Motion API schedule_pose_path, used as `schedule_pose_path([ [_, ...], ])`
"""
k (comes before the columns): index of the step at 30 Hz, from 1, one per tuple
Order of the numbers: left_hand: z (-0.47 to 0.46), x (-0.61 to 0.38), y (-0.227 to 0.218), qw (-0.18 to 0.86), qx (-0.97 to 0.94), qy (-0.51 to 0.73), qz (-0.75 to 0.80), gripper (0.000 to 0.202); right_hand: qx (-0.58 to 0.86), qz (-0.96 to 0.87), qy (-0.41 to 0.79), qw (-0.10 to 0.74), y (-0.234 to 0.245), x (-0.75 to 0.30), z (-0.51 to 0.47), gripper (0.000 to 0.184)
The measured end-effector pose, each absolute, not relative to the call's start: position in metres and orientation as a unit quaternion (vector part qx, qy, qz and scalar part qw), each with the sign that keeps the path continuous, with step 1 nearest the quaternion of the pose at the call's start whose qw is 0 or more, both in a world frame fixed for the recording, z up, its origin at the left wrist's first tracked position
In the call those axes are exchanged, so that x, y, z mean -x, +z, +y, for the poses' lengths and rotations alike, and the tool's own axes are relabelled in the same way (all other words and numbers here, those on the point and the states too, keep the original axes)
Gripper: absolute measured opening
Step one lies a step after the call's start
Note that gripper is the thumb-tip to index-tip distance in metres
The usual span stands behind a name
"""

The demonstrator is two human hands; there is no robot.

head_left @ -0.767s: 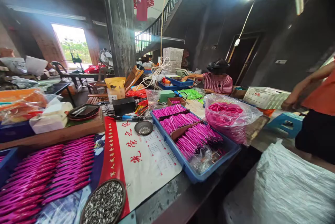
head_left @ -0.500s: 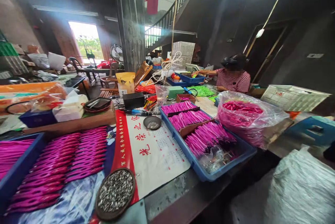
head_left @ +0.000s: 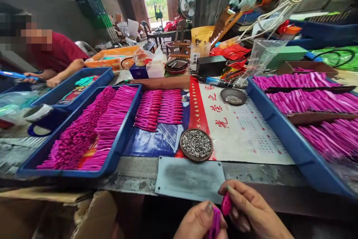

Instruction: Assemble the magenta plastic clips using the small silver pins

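Note:
At the bottom edge, my left hand (head_left: 197, 221) is closed on a magenta slotted plastic piece (head_left: 215, 223), thumb on top. Just to its right, my right hand (head_left: 251, 209) pinches a glossy pink plastic piece (head_left: 226, 204) between thumb and fingers. The two pieces almost meet; whether they touch or are joined, I cannot tell. Beyond the hands lies a grey metal plate (head_left: 190, 177) on the table edge. Behind it stands a round dish (head_left: 211, 148) filled with small metal pins. Farther back, magenta pieces (head_left: 148, 110) lie in two neat rows.
Blue trays of magenta pieces stand left (head_left: 107, 172) and right (head_left: 296, 157). A smaller dark dish (head_left: 233, 91) holds metal bits on a calendar sheet (head_left: 246, 138). A blue pen-like tool (head_left: 214, 81) lies behind. A co-worker in a dark red shirt (head_left: 60, 50) sits at the left.
The view has swung left and down toward the table. Both my hands, each with a plastic piece, have come into view. The striped-shirt person is out of view; another person now appears.

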State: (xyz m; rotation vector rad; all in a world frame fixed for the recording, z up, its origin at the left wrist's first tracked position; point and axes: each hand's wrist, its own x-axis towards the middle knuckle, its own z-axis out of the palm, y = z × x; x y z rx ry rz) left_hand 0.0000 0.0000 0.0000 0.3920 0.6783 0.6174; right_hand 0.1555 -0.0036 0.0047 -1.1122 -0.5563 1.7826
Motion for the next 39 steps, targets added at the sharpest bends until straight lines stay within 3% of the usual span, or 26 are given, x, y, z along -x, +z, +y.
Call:
schedule_pose_path([
  [9, 0.007, 0.004, -0.012, 0.893, -0.184, 0.274, 0.308, 0.049, 0.440, -0.242, 0.741, 0.445, 0.004, -0.155, 0.018, 0.036],
  [18, 0.005, 0.000, -0.029, 0.904, -0.153, 0.277, 0.287, 0.048, 0.524, -0.274, 0.706, 0.389, 0.010, -0.155, 0.031, 0.058],
  [27, 0.008, -0.007, -0.024, 0.892, -0.178, 0.262, 0.324, 0.052, 0.562, -0.356, 0.670, 0.330, 0.018, -0.165, 0.038, 0.058],
  [39, 0.010, -0.007, -0.016, 0.874, -0.224, 0.233, 0.363, 0.049, 0.584, -0.370, 0.644, 0.328, 0.015, -0.175, 0.031, 0.061],
])
